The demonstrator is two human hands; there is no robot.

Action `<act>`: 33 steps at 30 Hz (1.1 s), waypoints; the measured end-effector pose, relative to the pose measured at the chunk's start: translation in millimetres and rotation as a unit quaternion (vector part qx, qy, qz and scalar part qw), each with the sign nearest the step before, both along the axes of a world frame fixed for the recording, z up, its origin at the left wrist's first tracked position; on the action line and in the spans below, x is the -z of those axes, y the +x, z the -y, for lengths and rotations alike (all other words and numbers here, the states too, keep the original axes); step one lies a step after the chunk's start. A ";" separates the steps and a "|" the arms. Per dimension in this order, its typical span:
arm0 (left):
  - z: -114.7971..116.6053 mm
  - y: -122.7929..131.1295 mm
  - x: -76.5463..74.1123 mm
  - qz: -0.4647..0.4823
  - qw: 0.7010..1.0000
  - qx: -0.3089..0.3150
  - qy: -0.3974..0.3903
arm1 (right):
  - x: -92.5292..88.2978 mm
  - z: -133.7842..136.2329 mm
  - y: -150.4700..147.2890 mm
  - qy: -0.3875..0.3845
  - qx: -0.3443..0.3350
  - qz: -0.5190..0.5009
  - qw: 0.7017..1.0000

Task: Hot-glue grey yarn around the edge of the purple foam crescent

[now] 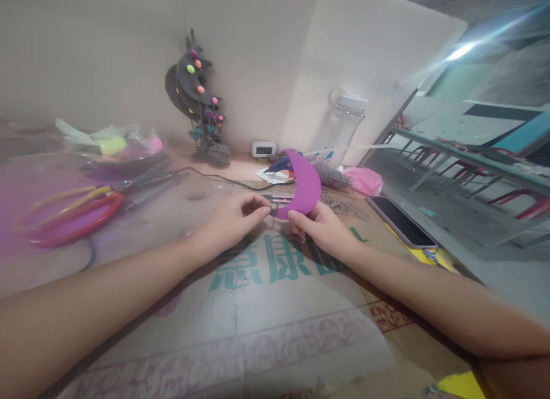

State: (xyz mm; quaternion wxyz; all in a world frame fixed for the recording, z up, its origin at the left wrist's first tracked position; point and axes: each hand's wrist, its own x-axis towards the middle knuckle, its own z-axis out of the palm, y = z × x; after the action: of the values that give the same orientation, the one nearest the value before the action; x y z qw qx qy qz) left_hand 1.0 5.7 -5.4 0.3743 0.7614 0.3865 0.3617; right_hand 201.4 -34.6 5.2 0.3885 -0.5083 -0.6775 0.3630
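A purple crescent-shaped cutout [307, 184], of felt or foam by its look, is raised above the cardboard in front of me. My right hand [315, 220] pinches its lower edge between thumb and fingers. At the crescent's lower left tip, my left hand [253, 211] is closed in a pinch beside a small dark bit [274, 212]; what exactly it holds is too small to make out. Behind the hands lie a metal-looking knife or blade [279, 198] and a dark blue glue gun [279, 163], partly covered by the crescent.
Scissors [98, 207] with red and yellow handles lie left, near a plastic bag of colourful pieces [114, 144]. A grey moon ornament [195, 95] is by the wall. Behind are a small digital clock [263, 149], clear bottle [341, 130], and grey yarn [333, 176]; a phone [403, 220] lies right.
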 end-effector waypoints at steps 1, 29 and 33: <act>-0.1 0.1 0.1 0.001 1.000 -0.001 0.002 | 0.2 0.0 -0.1 -0.001 0.001 0.000 1.000; 1.0 0.0 -3.8 0.041 0.996 -0.012 -0.076 | 9.9 2.5 7.0 0.302 -0.093 0.186 0.930; 1.1 0.7 -4.8 0.056 0.996 -0.020 -0.059 | 11.5 1.7 5.0 0.278 -0.053 0.155 0.946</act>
State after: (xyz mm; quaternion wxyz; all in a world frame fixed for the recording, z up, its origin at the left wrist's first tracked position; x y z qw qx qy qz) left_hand 1.7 4.6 -0.7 0.4326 0.7086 0.4004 0.3877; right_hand 206.4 -36.2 -6.2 0.3848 -0.3931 -0.8294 0.0968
